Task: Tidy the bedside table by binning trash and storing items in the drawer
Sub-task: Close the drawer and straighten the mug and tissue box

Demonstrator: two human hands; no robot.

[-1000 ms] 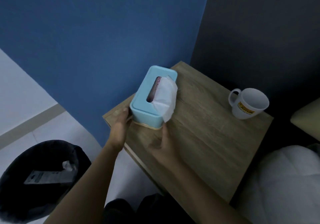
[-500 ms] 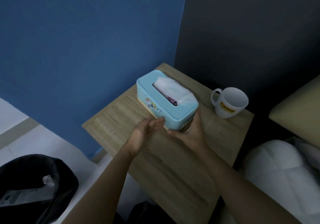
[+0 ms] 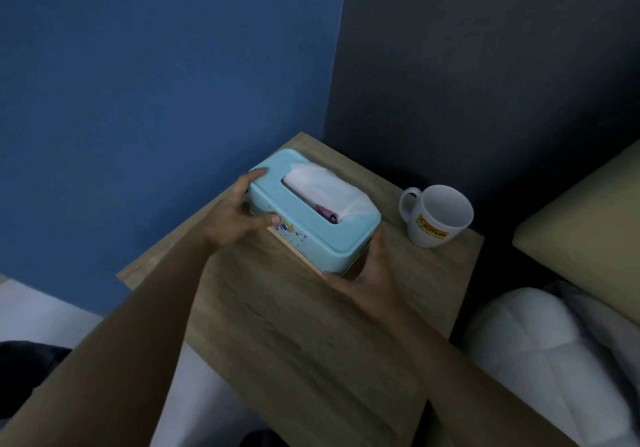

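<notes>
The left grip (image 3: 235,218) clasps the far short end of the light-blue tissue box (image 3: 346,235), with fingertips over the lid's edge and the thumb along the near side. The right grip (image 3: 374,273) cups the opposite end, thumb under the near corner. The box therefore lies directly between the two grips, its long axis running from one palm to the other, so neither hand is nearer and any lift or slide would probably be shared evenly. A white tissue (image 3: 322,187) rises loosely from the slot in the lid. Whether the base is touching the wooden surface (image 3: 311,325) or is raised just off it cannot be told. Just beyond the right grip stands a white mug (image 3: 436,218), apart from the box but close enough to be knocked if that end swings outward. No drawer is in view. Beyond the left grip is a blue wall (image 3: 156,83), and beyond the mug a dark wall (image 3: 485,65). White bedding (image 3: 536,342) lies to the right of the surface.
</notes>
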